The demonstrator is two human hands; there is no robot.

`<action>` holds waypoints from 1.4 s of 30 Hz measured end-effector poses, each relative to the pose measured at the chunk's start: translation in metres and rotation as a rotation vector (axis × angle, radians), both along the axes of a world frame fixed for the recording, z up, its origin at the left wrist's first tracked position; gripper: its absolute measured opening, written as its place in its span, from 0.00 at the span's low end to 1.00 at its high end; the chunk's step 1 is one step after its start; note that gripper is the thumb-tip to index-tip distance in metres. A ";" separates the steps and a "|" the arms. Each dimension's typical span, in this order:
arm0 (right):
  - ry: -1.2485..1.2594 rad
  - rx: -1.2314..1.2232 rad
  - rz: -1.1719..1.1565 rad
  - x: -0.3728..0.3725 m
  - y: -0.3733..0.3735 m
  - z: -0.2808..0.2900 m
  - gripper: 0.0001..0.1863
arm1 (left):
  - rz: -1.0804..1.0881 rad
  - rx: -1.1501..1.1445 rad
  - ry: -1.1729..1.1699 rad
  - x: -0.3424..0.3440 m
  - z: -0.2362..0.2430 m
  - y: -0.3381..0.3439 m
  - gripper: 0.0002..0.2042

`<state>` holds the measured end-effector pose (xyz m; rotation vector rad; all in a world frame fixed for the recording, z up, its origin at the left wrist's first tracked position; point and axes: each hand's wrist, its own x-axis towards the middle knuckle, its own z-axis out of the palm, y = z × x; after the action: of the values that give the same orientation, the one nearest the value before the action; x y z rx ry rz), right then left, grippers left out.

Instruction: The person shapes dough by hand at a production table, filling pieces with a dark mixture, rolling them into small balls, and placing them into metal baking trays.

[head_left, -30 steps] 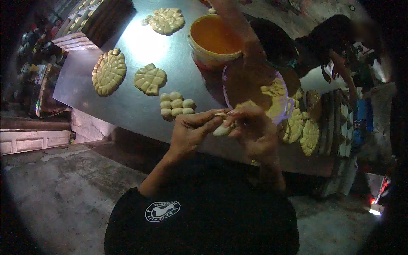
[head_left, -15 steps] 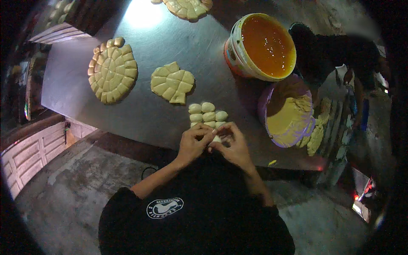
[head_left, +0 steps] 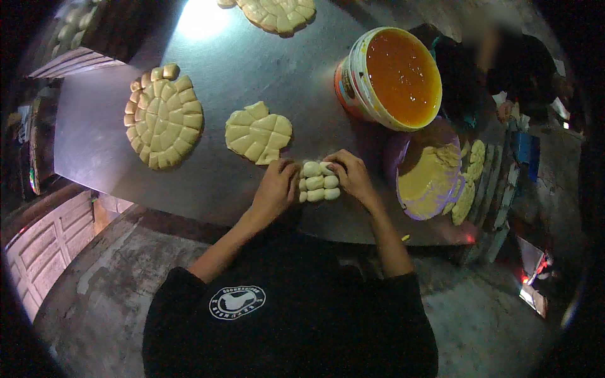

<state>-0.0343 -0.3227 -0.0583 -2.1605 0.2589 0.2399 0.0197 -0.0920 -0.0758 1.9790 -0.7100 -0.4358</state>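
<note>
My left hand [head_left: 280, 179] has its curled fingers at the left side of a block of small pale dough balls [head_left: 318, 186] set in rows on the metal table. My right hand [head_left: 346, 173] has thumb and finger pinched on the ball at the block's top right corner. Just beyond lies a segmented flat dough piece [head_left: 257, 132]; farther left is a larger round one [head_left: 162, 120], browner along one edge. A white bucket of orange glossy liquid [head_left: 403, 75] stands right of these, with a purple bowl of yellow paste [head_left: 428, 176] below it.
Another segmented dough piece [head_left: 277, 12] lies at the far edge. Stacked trays [head_left: 75, 60] stand upper left. More flat dough [head_left: 472, 170] and stacked boards [head_left: 498, 170] are beside the bowl. A person in dark clothes [head_left: 523, 69] is behind the bucket. A white panel [head_left: 50, 239] is at lower left.
Both hands have moved from being joined over a piece of dough near my body to either side of the dough block, now farther apart and up at the table.
</note>
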 end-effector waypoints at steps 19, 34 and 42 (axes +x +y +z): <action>-0.618 -0.621 0.628 -0.022 0.028 -0.047 0.29 | -0.005 0.043 -0.019 -0.051 -0.043 0.009 0.35; 0.827 1.747 0.185 0.024 0.080 0.004 0.34 | -0.475 0.420 -0.037 0.083 0.084 0.069 0.23; 0.668 2.056 -0.012 0.178 0.284 0.079 0.36 | 0.288 -0.014 -0.175 0.220 0.144 0.281 0.23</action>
<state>0.1438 -0.0388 0.0209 -0.0015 0.1994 0.7615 0.2394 0.1888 0.0680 2.0836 -0.5214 -0.0852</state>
